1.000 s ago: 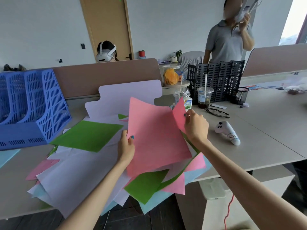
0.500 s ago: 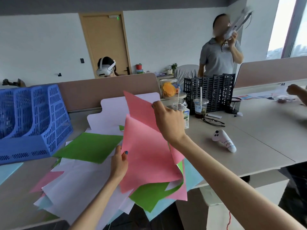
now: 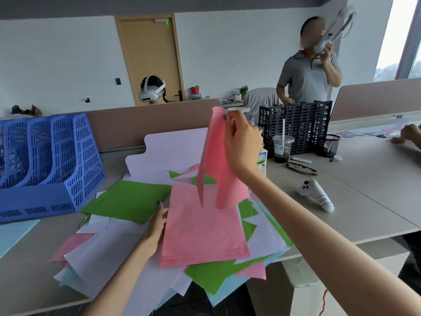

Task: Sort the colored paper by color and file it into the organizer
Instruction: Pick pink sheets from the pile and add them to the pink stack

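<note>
A loose heap of pink, green, white and pale blue sheets (image 3: 118,249) covers the desk in front of me. On top lies a stack of pink sheets (image 3: 202,226); my left hand (image 3: 157,222) grips its left edge. My right hand (image 3: 241,142) pinches the top corner of one pink sheet (image 3: 218,169), which hangs curled above the stack. A green sheet (image 3: 132,199) lies left of the stack. The blue organizer (image 3: 47,165) stands at the far left of the desk with its slots open.
A black organizer (image 3: 296,126), a drink cup (image 3: 282,147), a carton, glasses (image 3: 300,168) and a white controller (image 3: 316,195) sit to the right. One person stands behind the desk, another sits beyond the partition. Another person's hand (image 3: 410,133) is at far right.
My right hand has lifted the pink sheet higher and it now hangs vertically. The pink stack under my left hand has dropped flat onto the heap.
</note>
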`<state>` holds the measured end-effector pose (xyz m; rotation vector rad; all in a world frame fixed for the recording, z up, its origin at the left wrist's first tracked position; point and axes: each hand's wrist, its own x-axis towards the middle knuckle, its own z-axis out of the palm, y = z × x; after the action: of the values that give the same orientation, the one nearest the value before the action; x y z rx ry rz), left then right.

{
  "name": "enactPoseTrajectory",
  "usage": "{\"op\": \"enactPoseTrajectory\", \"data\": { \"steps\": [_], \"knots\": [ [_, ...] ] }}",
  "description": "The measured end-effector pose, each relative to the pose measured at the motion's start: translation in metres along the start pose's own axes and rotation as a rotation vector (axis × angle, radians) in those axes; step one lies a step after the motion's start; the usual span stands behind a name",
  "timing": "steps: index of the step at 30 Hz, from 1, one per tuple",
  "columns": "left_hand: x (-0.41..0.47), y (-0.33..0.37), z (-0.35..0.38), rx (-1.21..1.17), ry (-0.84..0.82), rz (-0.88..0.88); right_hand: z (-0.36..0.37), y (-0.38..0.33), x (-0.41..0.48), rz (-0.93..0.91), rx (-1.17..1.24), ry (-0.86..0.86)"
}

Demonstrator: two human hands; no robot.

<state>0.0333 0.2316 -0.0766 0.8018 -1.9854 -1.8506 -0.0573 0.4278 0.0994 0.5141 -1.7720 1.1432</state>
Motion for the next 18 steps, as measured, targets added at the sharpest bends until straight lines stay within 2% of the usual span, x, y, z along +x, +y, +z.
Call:
{"op": "enactPoseTrajectory", "data": {
  "steps": [4, 11, 16, 18],
  "knots": [
    [0.003, -0.001, -0.002, -0.105, -0.008, -0.069, 0.011, -0.007, 0.005, 0.013, -0.002, -0.100],
    [0.004, 0.005, -0.006, -0.190, -0.003, -0.158, 0.035, 0.034, -0.007, 0.400, 0.130, -0.129],
    [0.008, 0.006, -0.007, -0.270, -0.066, -0.203, 0.047, 0.086, -0.049, 0.629, 0.135, -0.253],
    [0.006, 0.007, -0.008, -0.190, -0.106, -0.166, 0.049, 0.102, -0.070, 0.702, 0.114, -0.297]
  ]
}}
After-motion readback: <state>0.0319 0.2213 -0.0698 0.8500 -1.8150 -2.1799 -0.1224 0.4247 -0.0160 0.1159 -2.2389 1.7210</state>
